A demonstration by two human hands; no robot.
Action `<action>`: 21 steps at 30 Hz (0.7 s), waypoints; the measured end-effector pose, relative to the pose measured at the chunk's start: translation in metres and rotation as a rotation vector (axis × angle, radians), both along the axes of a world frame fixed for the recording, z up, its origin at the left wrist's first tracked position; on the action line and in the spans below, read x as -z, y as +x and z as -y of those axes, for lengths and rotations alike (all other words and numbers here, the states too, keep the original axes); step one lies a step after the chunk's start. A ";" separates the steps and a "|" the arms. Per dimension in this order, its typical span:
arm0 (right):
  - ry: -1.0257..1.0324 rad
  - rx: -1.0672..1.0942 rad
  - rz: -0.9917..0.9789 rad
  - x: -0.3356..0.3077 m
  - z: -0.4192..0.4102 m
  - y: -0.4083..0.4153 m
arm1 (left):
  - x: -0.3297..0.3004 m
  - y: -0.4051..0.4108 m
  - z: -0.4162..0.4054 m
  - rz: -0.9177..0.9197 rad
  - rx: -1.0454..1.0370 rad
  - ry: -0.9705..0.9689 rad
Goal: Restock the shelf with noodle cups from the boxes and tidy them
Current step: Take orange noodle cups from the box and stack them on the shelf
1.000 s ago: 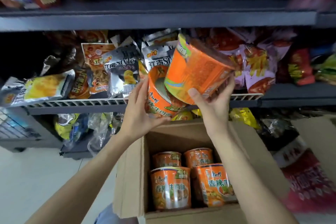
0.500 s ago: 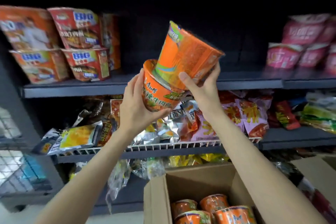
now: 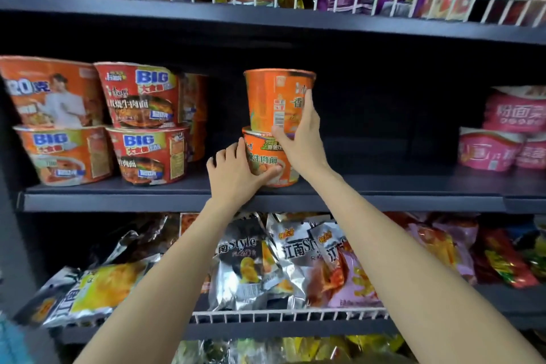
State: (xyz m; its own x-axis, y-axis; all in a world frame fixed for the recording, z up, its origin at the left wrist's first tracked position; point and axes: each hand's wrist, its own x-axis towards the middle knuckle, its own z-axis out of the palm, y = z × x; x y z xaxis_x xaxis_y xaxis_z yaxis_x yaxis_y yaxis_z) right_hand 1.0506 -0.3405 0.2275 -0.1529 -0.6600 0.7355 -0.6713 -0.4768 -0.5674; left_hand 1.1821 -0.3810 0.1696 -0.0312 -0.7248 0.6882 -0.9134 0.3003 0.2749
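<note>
Two bare forearms, no sleeves, slender fingers
</note>
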 end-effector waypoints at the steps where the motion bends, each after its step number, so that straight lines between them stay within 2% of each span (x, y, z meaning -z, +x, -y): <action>1: -0.033 0.004 -0.097 0.011 0.003 0.000 | 0.003 0.008 0.004 0.026 -0.027 -0.025; 4: -0.161 0.066 -0.408 0.040 0.012 -0.002 | 0.017 0.041 0.013 0.070 -0.063 -0.174; 6: -0.192 0.108 -0.467 0.045 0.023 0.001 | 0.023 0.053 0.019 0.049 -0.013 -0.191; 9: -0.068 0.196 -0.546 0.036 0.057 0.009 | 0.030 0.049 0.021 0.102 0.019 -0.269; 13: 0.216 0.250 -0.698 0.022 0.114 0.020 | 0.032 0.052 0.025 0.039 0.018 -0.299; 15: 0.338 0.198 -0.713 0.015 0.130 0.024 | 0.032 0.052 0.025 0.029 0.020 -0.300; 17: 0.370 0.156 -0.671 0.013 0.132 0.026 | 0.030 0.052 0.024 0.018 0.029 -0.281; 21: 0.105 0.090 -0.520 0.028 0.091 0.024 | 0.029 0.055 0.022 0.006 0.062 -0.292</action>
State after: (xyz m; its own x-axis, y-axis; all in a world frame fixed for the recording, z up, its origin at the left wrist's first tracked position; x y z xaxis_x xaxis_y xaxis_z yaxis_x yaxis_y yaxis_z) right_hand 1.0743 -0.4319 0.1998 0.1547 -0.7351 0.6600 -0.9120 -0.3633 -0.1908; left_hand 1.2373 -0.4030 0.1409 -0.0742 -0.4931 0.8668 -0.8920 0.4216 0.1634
